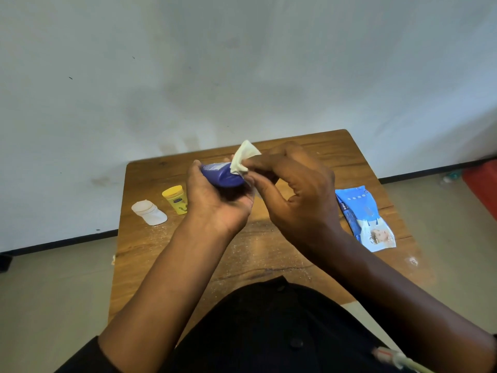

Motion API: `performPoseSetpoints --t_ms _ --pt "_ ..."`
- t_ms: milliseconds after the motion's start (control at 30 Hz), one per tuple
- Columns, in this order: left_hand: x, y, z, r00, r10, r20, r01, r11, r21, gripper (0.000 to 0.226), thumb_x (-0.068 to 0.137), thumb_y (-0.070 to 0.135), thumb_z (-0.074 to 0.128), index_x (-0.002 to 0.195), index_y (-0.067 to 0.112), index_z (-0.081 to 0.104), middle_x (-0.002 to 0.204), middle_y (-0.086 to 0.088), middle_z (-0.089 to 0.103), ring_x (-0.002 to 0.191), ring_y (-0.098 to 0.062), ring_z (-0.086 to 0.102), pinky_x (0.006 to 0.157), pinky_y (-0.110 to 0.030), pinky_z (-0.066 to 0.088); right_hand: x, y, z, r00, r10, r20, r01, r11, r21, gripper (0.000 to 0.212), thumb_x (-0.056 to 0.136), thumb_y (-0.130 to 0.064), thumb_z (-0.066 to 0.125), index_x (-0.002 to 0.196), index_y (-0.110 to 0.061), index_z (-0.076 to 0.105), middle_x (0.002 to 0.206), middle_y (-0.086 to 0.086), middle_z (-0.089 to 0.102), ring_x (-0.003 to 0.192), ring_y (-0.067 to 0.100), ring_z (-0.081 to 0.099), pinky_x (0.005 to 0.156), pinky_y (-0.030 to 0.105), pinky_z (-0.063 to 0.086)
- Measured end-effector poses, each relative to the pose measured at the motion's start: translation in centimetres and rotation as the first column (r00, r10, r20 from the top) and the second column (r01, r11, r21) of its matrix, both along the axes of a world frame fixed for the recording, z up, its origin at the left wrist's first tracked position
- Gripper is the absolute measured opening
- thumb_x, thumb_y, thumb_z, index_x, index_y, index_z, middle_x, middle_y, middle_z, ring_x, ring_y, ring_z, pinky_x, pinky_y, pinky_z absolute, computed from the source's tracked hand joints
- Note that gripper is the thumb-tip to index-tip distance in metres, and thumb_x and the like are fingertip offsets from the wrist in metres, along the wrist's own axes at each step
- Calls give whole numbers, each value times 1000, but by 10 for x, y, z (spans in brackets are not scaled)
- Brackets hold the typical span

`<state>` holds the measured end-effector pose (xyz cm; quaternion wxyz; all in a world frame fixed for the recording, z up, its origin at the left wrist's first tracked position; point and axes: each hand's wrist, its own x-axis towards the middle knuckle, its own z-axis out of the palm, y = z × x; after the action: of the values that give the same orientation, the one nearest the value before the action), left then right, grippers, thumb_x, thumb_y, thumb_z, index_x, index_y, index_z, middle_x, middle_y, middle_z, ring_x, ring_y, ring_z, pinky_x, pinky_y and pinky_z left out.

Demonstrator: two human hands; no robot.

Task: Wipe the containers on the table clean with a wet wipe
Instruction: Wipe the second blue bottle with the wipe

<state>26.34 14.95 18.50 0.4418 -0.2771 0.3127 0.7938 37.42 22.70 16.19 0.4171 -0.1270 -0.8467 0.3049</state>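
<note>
My left hand [215, 200] cups a blue container [222, 176] above the middle of the wooden table [269, 251]. My right hand [298, 189] pinches a crumpled white wet wipe [243, 158] and presses it against the blue container's right end. A yellow container [176, 199] lies on the table to the left. Further left lies a white container [149, 212] on its side. Much of the blue container is hidden by my fingers.
A blue wet-wipe pack [364, 218] lies near the table's right edge. The table stands against a pale wall. A red object [484, 187] sits on the floor at the far right.
</note>
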Motion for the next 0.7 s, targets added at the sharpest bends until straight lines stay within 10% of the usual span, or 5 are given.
performPoseSetpoints --t_ms 100,267,533,700 --pt "6 1 2 999 -35 -31 35 999 -29 54 103 51 51 98 -1 65 64 -16 70 50 -25 71 47 -28 59 -3 -7 5 999 50 -21 -48 995 83 16 89 -4 79 105 -5 81 94 11 73 85 20 67 69 29 51" --pt "5 -2 1 998 -47 -52 47 999 -5 74 106 48 43 52 1 66 52 -8 60 40 -21 64 45 -23 55 -6 -12 8 992 123 11 -123 974 192 20 87 2 78 105 -5 82 90 12 71 83 22 64 69 32 48" --pt "3 -1 -2 1000 -21 -5 21 999 -33 60 99 53 56 122 -2 63 88 -21 73 73 -28 72 69 -29 62 1 2 0 999 32 -22 -31 999 20 14 90 -4 81 104 -5 81 94 9 72 83 15 65 70 23 49" --pt "7 3 -1 992 -76 -102 75 997 -13 77 107 46 36 50 2 62 48 -7 57 36 -19 60 42 -25 55 -1 -13 5 991 137 9 -136 981 141 15 86 3 80 100 -4 82 90 13 70 83 25 65 73 31 49"
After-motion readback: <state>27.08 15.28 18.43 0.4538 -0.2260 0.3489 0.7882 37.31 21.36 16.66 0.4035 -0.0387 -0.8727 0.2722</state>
